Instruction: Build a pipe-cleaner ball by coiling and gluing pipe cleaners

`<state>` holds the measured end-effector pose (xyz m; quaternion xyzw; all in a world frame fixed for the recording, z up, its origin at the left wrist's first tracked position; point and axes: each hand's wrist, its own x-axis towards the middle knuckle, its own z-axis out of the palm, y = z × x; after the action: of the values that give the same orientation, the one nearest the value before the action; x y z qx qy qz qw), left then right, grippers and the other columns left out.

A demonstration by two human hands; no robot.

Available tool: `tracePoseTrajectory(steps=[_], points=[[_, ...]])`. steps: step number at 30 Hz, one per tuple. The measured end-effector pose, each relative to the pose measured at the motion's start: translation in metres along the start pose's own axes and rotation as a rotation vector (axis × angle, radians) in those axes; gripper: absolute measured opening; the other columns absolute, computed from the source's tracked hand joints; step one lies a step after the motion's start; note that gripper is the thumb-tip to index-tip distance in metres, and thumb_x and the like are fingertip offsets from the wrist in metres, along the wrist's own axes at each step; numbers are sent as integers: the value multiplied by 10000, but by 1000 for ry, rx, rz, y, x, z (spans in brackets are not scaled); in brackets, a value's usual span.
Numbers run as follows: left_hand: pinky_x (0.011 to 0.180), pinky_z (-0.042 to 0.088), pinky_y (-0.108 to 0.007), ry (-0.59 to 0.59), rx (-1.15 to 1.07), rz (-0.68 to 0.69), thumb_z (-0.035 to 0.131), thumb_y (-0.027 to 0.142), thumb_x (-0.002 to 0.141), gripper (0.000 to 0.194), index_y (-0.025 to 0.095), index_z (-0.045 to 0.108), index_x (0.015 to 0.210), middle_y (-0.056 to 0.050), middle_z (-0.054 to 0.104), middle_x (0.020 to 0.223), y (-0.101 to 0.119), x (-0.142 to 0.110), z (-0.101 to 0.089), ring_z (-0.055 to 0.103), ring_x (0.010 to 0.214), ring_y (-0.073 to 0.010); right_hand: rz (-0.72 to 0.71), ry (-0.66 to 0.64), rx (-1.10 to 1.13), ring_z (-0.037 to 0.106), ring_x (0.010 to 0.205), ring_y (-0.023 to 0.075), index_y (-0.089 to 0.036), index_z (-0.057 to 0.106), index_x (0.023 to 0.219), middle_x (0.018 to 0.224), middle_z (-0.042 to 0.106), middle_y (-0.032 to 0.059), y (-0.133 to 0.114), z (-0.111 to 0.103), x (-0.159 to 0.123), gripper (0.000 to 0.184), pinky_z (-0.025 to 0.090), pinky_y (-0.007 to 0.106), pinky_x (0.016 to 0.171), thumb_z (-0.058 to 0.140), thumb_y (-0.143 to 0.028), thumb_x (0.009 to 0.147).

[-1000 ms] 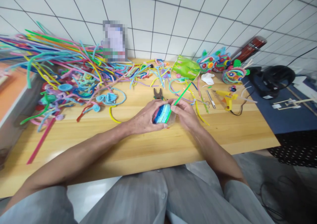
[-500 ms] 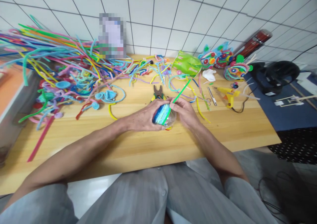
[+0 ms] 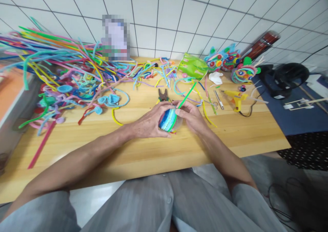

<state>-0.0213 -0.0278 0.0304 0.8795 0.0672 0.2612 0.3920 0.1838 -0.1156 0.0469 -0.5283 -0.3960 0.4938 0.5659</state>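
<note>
My left hand [image 3: 151, 121] is wrapped round a clear ball [image 3: 167, 120] banded with blue, pale blue and white pipe cleaners. Its bare see-through side faces my right hand [image 3: 191, 115]. Between the thumb and fingers of that hand is a green pipe cleaner [image 3: 186, 96], pressed along the edge of the bands. Its loose end sticks up and to the right. Just beyond my hands lie pliers [image 3: 163, 94] with dark jaws, their handles partly hidden. Something yellow and red shows under the ball, too small to name.
A heap of coloured pipe cleaners [image 3: 77, 68] covers the back left. A green packet [image 3: 192, 66], finished decorated balls [image 3: 243, 72], a craft knife [image 3: 219, 100] and a yellow glue gun [image 3: 236, 99] with its cord lie at the right. The table's front edge is close to my body.
The ball has turned slightly in my left hand, so more of the blue bands faces me and less of the clear side. The green pipe cleaner's free end has shifted a little left.
</note>
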Motion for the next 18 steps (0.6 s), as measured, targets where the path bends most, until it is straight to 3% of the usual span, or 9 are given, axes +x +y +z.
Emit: tracePoseTrajectory(steps=[4,9,14,18], points=[[1190,461,-583,46,-13,-152,800,628,839,866,203,405,1483,-227,500,1512,11,1,-5,518,1441,-378,12,-3,-4,673,1084,221,-264,740,869,1166,751,11,1,2,-1,369,536,357,967,948,-496,671],[937,580,-503,-40,10,-433,737,627,869,768,187,486,1447,-152,683,1279,25,6,-12,698,1084,-321,6,-30,4,665,1080,209,-263,737,878,1199,738,13,-1,5,-5,354,529,346,954,949,-474,689],[978,569,-446,36,-49,-354,783,462,810,706,201,520,1412,-125,684,1315,25,7,-11,688,1147,-301,-23,-15,-11,660,1074,222,-265,740,858,1192,740,26,-5,5,-4,370,526,374,967,940,-526,688],[1018,556,-442,96,-3,-249,819,426,764,717,205,517,1375,-124,657,1307,21,5,-6,669,1158,-293,-62,29,-5,651,1028,213,-267,744,828,1154,743,25,-8,4,-2,359,527,358,928,943,-528,682]])
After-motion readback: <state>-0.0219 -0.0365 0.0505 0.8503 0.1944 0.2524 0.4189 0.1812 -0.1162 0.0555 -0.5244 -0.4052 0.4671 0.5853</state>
